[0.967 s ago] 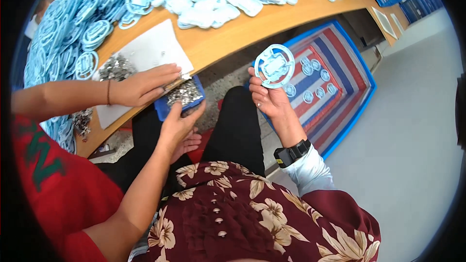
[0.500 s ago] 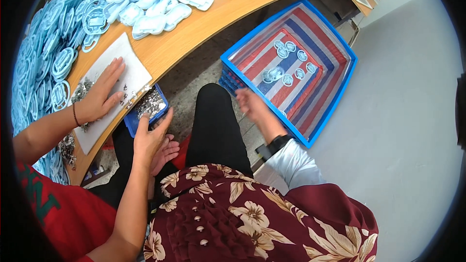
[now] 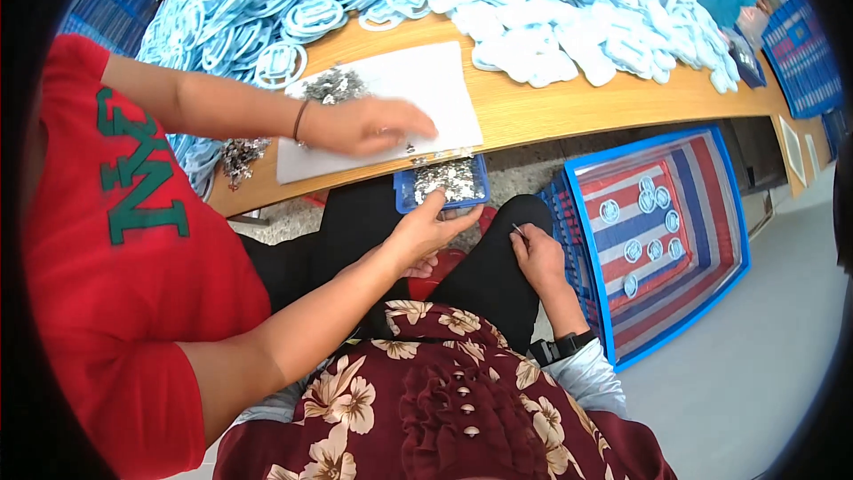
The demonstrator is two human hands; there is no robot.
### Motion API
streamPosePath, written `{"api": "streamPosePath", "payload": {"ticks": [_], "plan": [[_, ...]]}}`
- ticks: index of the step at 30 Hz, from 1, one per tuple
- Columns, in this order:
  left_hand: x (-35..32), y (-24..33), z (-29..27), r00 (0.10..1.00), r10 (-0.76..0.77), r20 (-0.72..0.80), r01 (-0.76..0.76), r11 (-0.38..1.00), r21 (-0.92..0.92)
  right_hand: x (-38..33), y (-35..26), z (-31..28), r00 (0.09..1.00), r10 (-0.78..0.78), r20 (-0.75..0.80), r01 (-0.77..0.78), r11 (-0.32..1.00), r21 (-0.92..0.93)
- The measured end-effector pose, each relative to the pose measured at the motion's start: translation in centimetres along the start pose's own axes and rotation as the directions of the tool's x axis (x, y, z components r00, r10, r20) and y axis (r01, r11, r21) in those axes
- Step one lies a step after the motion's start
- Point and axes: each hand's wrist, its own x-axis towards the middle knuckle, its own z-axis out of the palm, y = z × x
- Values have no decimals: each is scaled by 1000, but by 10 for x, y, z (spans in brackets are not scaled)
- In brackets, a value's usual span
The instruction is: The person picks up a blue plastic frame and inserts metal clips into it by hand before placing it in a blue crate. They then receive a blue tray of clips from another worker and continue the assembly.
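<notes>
My right hand (image 3: pixel 542 258) rests over my right thigh, thumb and fingers pinched on a small thin dark piece (image 3: pixel 517 229) whose kind I cannot make out. My left hand (image 3: pixel 423 267) lies low between the two seated bodies. A co-worker's forearm hides most of it; the fingers that show look stretched out and hold nothing visible. Just above it, a co-worker's hand (image 3: pixel 426 233) grips a blue tray (image 3: pixel 405 194) full of small silvery metal pieces (image 3: pixel 449 181) at the table edge. The co-worker's other hand (image 3: pixel 378 127), blurred, is over a white sheet (image 3: pixel 435 80).
A blue crate (image 3: pixel 570 204) with a striped lining holds several light blue round pieces (image 3: pixel 655 249) at my right. Light blue plastic parts (image 3: pixel 569 18) are heaped along the wooden table (image 3: pixel 551 120). Metal pieces (image 3: pixel 333 86) lie piled on the sheet. The co-worker in red sits close at my left.
The view has swung left. My right hand has drawn back from beside the crate to my thigh, and the thin piece now shows in its fingers. The co-worker's hand has slid across the sheet.
</notes>
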Motion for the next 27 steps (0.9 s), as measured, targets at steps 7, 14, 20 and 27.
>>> {"api": "streamPosePath", "payload": {"ticks": [7, 14, 20, 27], "plan": [[5, -2, 19, 988, -70, -135, 68, 997, -22, 6, 8, 3, 1000, -3, 13, 3, 1000, -8], [6, -5, 10, 992, -99, -72, 96, 994, -44, 25, -7, -7, 988, 132, -83, -99, 941, 324], [5, 12, -7, 982, -141, 122, 137, 990, 36, 42, -48, -32, 981, 5, -192, 76, 907, 413], [7, 1, 1, 985, -82, 151, 64, 990, 124, 52, -88, -58, 985, -45, -167, 125, 853, 507]]}}
